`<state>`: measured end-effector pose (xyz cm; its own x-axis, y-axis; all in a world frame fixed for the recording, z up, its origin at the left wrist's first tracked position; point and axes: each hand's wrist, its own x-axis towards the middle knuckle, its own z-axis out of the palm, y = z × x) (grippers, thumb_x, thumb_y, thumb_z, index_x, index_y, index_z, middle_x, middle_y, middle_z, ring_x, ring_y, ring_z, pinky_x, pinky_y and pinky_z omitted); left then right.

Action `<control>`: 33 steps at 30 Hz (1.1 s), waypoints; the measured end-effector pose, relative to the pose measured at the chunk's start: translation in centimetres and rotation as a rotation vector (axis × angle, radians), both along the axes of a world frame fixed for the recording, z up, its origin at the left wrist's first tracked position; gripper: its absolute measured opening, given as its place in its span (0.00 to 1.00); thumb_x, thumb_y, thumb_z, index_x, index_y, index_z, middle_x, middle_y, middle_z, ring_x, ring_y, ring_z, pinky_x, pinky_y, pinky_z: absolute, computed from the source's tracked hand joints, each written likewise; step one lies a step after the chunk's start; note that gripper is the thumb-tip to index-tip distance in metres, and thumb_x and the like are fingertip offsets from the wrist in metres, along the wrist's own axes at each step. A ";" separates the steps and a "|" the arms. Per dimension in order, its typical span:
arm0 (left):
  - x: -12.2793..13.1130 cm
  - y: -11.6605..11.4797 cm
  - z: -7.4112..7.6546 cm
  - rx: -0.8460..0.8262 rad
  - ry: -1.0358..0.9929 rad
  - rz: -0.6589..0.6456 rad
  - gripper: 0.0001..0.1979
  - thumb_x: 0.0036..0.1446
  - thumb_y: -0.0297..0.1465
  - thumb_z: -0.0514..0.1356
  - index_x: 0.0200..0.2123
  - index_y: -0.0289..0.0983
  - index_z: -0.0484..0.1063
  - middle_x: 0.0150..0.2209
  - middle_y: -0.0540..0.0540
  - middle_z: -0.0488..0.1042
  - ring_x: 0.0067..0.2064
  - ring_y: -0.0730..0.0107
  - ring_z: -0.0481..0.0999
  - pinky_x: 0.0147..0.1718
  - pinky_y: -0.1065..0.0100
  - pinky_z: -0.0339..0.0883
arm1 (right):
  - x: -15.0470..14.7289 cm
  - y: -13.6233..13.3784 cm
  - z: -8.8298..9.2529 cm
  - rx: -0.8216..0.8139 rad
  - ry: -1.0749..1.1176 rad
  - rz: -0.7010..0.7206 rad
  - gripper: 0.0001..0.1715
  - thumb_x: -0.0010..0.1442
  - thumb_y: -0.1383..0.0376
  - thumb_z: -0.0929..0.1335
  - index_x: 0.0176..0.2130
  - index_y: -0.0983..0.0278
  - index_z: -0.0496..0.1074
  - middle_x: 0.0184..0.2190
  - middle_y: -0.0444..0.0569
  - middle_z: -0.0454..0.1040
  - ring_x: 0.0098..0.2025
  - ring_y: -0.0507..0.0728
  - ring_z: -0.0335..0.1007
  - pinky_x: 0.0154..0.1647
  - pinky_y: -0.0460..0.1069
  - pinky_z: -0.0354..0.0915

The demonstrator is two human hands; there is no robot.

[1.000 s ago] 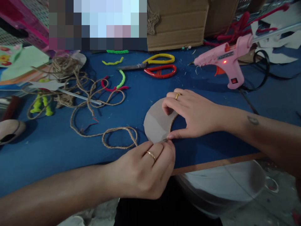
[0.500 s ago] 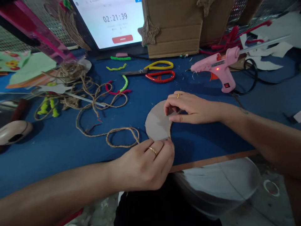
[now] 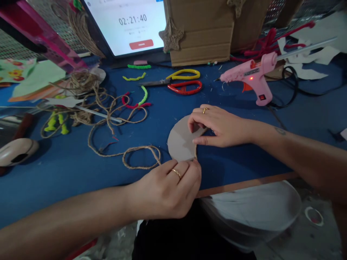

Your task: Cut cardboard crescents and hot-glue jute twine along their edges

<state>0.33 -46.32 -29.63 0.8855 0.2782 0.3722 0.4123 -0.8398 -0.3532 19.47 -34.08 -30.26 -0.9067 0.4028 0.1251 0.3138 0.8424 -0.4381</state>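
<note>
- As far as I can see, jute twine [image 3: 141,153] lines the cardboard disc's [image 3: 180,141] right edge; left rim bare.
- Left hand [image 3: 165,191] pinches twine at the disc.
- Right hand [image 3: 221,126] grips disc between thumb and fingers.

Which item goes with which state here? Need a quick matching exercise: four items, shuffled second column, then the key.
Items:
1. pink hot glue gun
2. scissors
3. cardboard disc
4. screen

States:
A. One yellow handle, one red handle
B. Shows 02:21:40
C. Small red light lit
D. Between the left hand and right hand, with jute twine along its edge

Pairs: 1-C, 2-A, 3-D, 4-B
</note>
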 end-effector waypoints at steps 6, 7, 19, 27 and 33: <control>-0.1 0.0 0.0 -0.015 0.004 -0.001 0.11 0.55 0.25 0.58 0.40 0.22 0.73 0.34 0.39 0.77 0.29 0.66 0.75 0.22 0.67 0.70 | -0.3 -0.5 -0.2 0.075 -0.029 -0.057 0.24 0.52 0.47 0.68 0.37 0.63 0.61 0.37 0.49 0.66 0.39 0.58 0.58 0.41 0.51 0.52; -0.1 0.0 0.1 -0.013 0.007 0.000 0.11 0.55 0.25 0.58 0.40 0.22 0.73 0.34 0.39 0.77 0.29 0.66 0.75 0.22 0.67 0.70 | -0.3 -0.5 -0.2 0.080 -0.037 -0.059 0.24 0.53 0.47 0.67 0.37 0.63 0.61 0.37 0.50 0.66 0.39 0.58 0.58 0.41 0.52 0.52; -0.1 0.0 -0.1 -0.014 0.016 0.001 0.12 0.55 0.26 0.58 0.40 0.23 0.73 0.35 0.39 0.76 0.30 0.65 0.75 0.23 0.67 0.70 | -0.4 -1.0 -0.3 0.140 -0.065 -0.087 0.32 0.50 0.39 0.65 0.37 0.63 0.60 0.38 0.51 0.65 0.41 0.60 0.59 0.43 0.54 0.54; -0.2 0.0 -0.1 0.001 0.011 0.002 0.12 0.55 0.25 0.58 0.41 0.22 0.73 0.35 0.39 0.76 0.30 0.66 0.74 0.23 0.68 0.70 | -0.3 -0.9 -0.4 0.152 -0.039 -0.083 0.32 0.50 0.39 0.65 0.37 0.63 0.61 0.38 0.51 0.66 0.40 0.60 0.58 0.42 0.54 0.53; -0.3 0.2 0.1 -0.024 0.014 0.032 0.09 0.55 0.24 0.58 0.39 0.25 0.73 0.31 0.45 0.74 0.27 0.69 0.72 0.21 0.68 0.68 | 0.3 0.2 0.2 -0.061 0.080 0.025 0.22 0.62 0.49 0.61 0.36 0.65 0.66 0.32 0.47 0.66 0.36 0.55 0.59 0.40 0.50 0.55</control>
<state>0.03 -46.15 -29.55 0.8811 0.3156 0.3523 0.4345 -0.8344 -0.3392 19.73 -33.83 -30.10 -0.9046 0.3893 0.1736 0.2548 0.8204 -0.5120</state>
